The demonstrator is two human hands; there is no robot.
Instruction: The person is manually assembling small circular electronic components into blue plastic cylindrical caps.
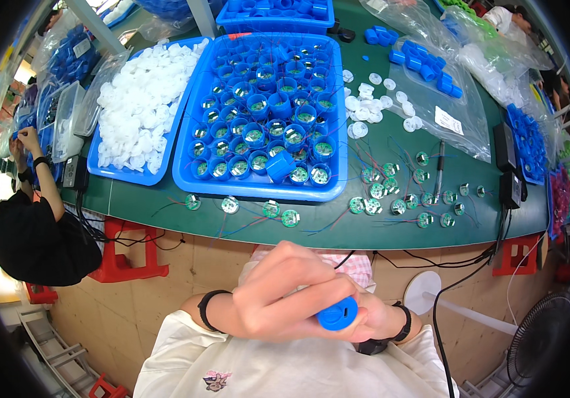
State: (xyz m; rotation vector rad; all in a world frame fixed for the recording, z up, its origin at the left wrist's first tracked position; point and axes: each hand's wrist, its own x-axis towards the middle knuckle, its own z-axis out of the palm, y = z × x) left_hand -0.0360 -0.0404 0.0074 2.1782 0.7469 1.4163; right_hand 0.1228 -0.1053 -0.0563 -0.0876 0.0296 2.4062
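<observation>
In front of my body, just short of the table edge, I hold a round blue plastic cup [335, 317] with a small dark slot in its end face. My left hand [288, 288] reaches across from the left, its bent fingers closed over the cup. My right hand [367, 317] grips the cup from the right; its fingers are mostly hidden behind the cup and my left hand. On the table edge beyond lie green round circuit boards [290, 218] with thin red and blue wires.
A blue tray [258, 190] holds many blue cups with circuit boards inside. Left of it, another tray [126, 176] is heaped with white discs [140, 106]. A pen [439, 172] lies among loose boards at right. A co-worker [39, 219] sits at the left; a fan [542, 338] stands lower right.
</observation>
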